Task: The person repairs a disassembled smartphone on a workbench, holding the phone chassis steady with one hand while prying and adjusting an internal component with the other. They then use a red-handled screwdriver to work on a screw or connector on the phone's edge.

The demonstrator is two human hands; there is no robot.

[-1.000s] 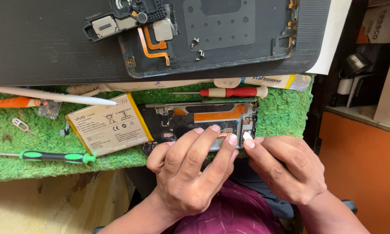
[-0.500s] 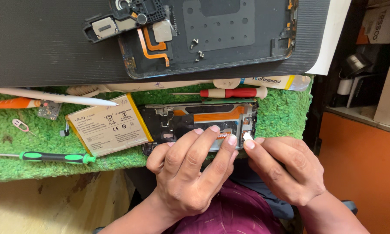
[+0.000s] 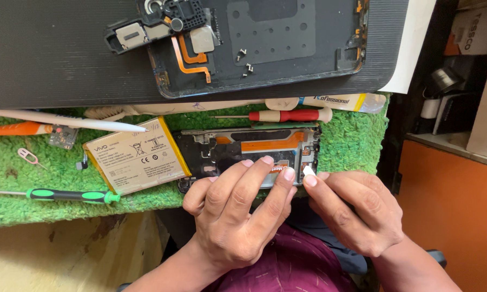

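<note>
Step in hand, as I read it: fitting or lifting a small part on the opened phone frame. Left hand lies over the frame's near edge, fingers closed down on it. Right hand pinches a small white piece at the frame's right corner. Next move likely needs a steady frame and fine fingertip control. Green mat covers the worktop; battery left, red screwdriver behind, orange cabinet right.

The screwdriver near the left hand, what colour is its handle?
Green with black, on the screwdriver, clearest in the head view.
</note>
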